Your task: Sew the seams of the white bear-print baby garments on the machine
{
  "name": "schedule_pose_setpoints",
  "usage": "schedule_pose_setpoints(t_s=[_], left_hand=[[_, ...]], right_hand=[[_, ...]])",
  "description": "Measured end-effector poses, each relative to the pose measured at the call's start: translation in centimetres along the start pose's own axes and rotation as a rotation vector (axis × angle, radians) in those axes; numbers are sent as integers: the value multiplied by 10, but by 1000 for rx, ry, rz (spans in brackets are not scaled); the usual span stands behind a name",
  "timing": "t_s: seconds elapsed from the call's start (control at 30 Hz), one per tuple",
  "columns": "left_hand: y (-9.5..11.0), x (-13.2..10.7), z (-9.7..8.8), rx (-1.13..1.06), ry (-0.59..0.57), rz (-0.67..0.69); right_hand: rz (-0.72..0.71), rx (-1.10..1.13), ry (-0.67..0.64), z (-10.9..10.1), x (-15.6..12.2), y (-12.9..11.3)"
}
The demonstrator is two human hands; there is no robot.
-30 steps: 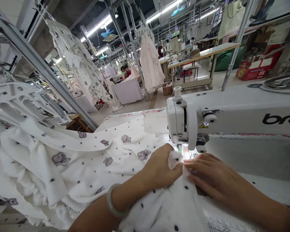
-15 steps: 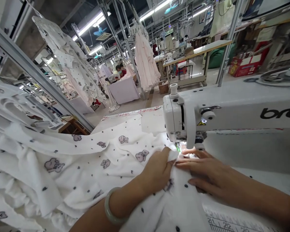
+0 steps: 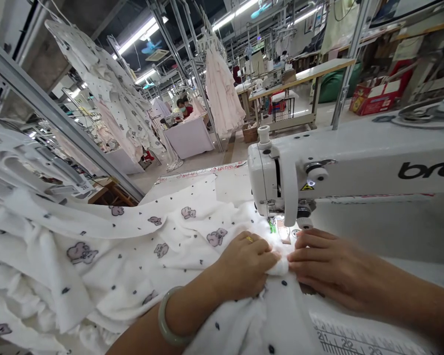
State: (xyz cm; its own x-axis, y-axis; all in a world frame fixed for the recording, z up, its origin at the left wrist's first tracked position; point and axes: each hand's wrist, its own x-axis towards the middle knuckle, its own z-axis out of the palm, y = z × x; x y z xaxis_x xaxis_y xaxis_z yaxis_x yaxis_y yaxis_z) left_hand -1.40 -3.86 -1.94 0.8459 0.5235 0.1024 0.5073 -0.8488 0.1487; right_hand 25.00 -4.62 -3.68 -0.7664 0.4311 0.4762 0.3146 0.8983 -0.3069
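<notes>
Both my hands on the white printed cloth, right at the needle.

Head view: my left hand curls tight, pinching a bunched fold of the cloth just before the foot of the sewing machine, whose arm reads "bro" at the frame edge. My right hand lies flat, fingers stretched, tips touching that fold. The ruler tape shows 21, 22.

ceiling: fluorescent strip lights | far beyond left hand: hanging pink garments, long worktable | far right of it: red carton | floor: pale
</notes>
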Motion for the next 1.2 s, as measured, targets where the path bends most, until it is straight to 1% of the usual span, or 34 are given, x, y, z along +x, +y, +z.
schedule_pose_setpoints(t_s=[0.07, 0.17, 0.3, 0.43, 0.5, 0.57, 0.67, 0.73, 0.83, 0.9, 1.0, 1.1, 1.2], left_hand=[[1, -1, 2, 76, -12, 17], [-2, 1, 5, 128, -12, 40], [-15, 8, 10, 195, -9, 62], [-27, 14, 8, 212, 33, 129], [-28, 16, 6, 206, 53, 163], [-27, 16, 4, 204, 49, 176], [-22, 16, 3, 202, 28, 160], [-20, 17, 2, 198, 21, 137], [-17, 15, 1, 186, -4, 108], [-17, 13, 2, 171, -23, 96], [-19, 12, 6, 154, -16, 83], [-24, 17, 10, 154, -10, 71], [-31, 26, 11, 167, -18, 34]], right_hand=[[-9, -7, -31, 0, 0, -2], [-5, -14, -37, 1, 1, -4], [27, -32, -38, 2, 3, -2], [46, -73, -28, 2, 3, 2], [51, -77, -22, 2, 2, 4], [52, -96, 11, 2, 0, 7], [31, -166, 102, 4, -2, 13], [41, -228, 136, 8, -3, 16], [92, -293, 103, 15, -4, 19], [113, -295, 68, 18, -6, 18], [138, -285, 58, 20, -7, 14], [189, -293, 64, 21, -8, 14], [235, -305, 75, 22, -10, 19]])
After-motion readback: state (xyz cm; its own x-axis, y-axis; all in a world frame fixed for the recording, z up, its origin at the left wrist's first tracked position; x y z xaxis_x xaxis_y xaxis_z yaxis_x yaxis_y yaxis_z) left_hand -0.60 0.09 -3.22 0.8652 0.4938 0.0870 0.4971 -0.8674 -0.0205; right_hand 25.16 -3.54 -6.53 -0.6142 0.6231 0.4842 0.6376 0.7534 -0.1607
